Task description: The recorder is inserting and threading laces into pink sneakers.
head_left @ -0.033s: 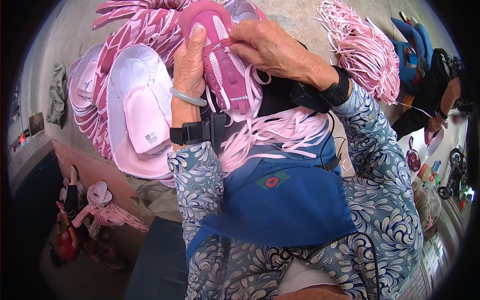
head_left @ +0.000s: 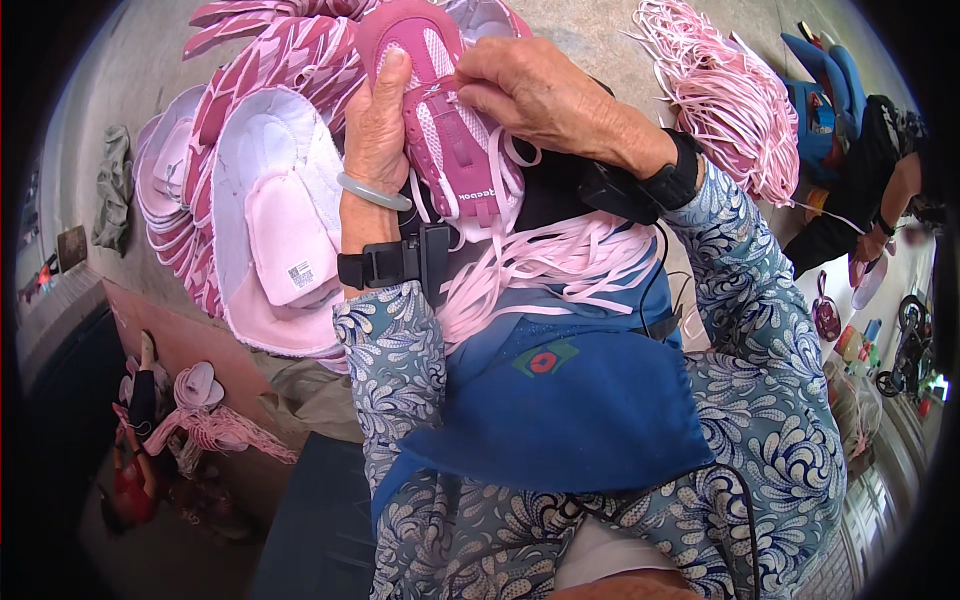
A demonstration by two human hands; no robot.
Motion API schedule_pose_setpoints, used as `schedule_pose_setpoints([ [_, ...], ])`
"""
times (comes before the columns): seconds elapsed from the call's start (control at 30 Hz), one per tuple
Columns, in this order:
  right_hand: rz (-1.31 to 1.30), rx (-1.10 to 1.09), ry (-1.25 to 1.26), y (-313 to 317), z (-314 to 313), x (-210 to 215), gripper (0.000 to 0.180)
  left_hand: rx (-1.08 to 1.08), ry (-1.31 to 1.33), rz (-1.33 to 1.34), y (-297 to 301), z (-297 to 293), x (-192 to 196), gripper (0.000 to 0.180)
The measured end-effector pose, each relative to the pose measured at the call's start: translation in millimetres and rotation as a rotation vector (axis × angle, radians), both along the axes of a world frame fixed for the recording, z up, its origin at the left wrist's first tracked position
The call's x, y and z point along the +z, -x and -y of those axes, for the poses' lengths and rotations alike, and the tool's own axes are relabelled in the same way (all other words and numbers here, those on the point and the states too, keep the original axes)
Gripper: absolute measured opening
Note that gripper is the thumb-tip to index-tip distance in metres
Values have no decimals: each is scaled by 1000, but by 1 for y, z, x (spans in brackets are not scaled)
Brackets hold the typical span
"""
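Observation:
Near the top middle, my left hand (head_left: 377, 135) grips a pink shoe upper (head_left: 465, 175) by its left side, thumb lying on top. The upper is deep pink with pale mesh panels, its toe end pointing away from me. My right hand (head_left: 535, 95) is closed in a pinch at the upper's right edge, by the lacing area. What lies between those fingertips is hidden. A pale pink lace (head_left: 522, 152) loops out below the right hand. More loose pink laces (head_left: 560, 265) lie in a bundle across my lap, over the blue apron (head_left: 570, 420).
Left of my hands stand stacked pink shoe uppers (head_left: 285, 200) with pale linings. A large heap of laced pink pieces (head_left: 725, 110) lies on the floor at the upper right. Other people work at the right edge and lower left. A dark cable hangs by my right forearm.

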State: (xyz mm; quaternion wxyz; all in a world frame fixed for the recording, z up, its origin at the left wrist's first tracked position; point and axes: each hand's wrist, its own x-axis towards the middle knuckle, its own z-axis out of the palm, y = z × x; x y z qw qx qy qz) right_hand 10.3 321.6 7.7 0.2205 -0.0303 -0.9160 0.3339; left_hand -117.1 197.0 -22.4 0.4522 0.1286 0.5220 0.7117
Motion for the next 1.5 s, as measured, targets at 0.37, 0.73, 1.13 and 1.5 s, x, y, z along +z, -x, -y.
schedule_pose_setpoints([
  [0.37,467,8,632,-2,3,2,22,-62,-61,-38,1,2,0,44],
  [0.73,315,-146,1011,-6,15,24,12,-82,-38,-11,3,-1,1,45],
  [1.13,-125,-85,290,3,29,20,8,7,-41,-40,5,0,-1,46],
  [1.5,-171,-110,-405,-6,24,18,9,614,-54,-1043,-20,12,45,29],
])
